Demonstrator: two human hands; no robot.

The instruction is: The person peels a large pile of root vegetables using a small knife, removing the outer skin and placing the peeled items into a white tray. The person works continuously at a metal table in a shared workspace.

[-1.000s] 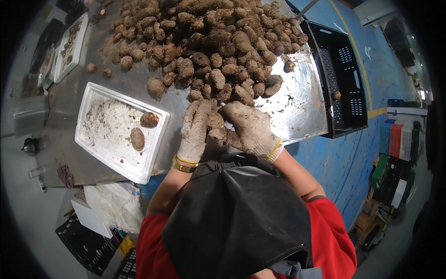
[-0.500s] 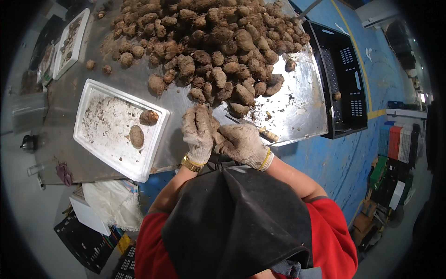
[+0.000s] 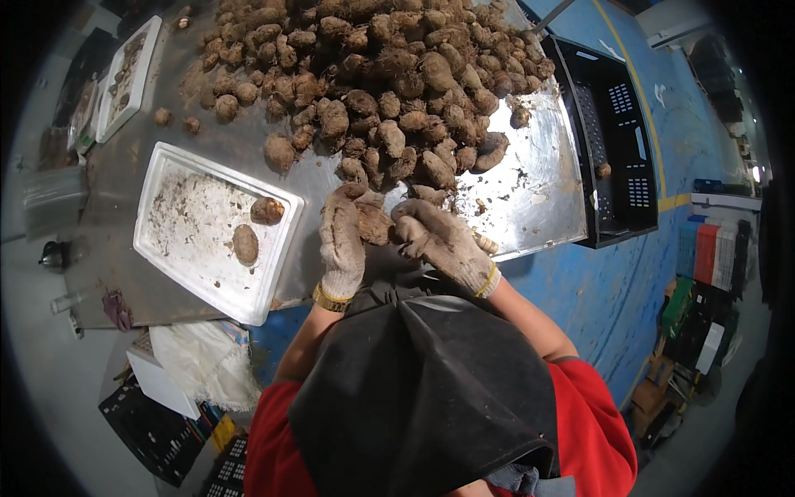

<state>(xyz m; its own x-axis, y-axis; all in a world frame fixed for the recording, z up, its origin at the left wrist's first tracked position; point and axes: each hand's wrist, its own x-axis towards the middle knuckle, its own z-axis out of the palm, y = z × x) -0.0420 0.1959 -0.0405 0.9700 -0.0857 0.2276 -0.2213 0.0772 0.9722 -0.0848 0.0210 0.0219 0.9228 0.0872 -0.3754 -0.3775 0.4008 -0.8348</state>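
Observation:
My left hand (image 3: pixel 342 240), in a dirty knit glove, is closed around a muddy brown root (image 3: pixel 374 224) just above the near edge of the metal table (image 3: pixel 530 182). My gloved right hand (image 3: pixel 439 236) is against the root's right side, gripping a small knife whose wooden handle end (image 3: pixel 487 244) sticks out by the wrist. The blade is hidden by the fingers. A big pile of similar earthy roots (image 3: pixel 389 74) starts right behind my hands.
A white foam tray (image 3: pixel 166 248) with two roots (image 3: pixel 267 209) lies left of my hands. Another white tray (image 3: pixel 124 74) sits at the far left. A black plastic crate (image 3: pixel 613 132) stands off the table's right end. Stacked coloured crates (image 3: pixel 704 248) stand on the blue floor.
Both hands drew back from the pile's edge toward me with one root. The left hand turned the root upward, and the knife handle came into view at my right hand.

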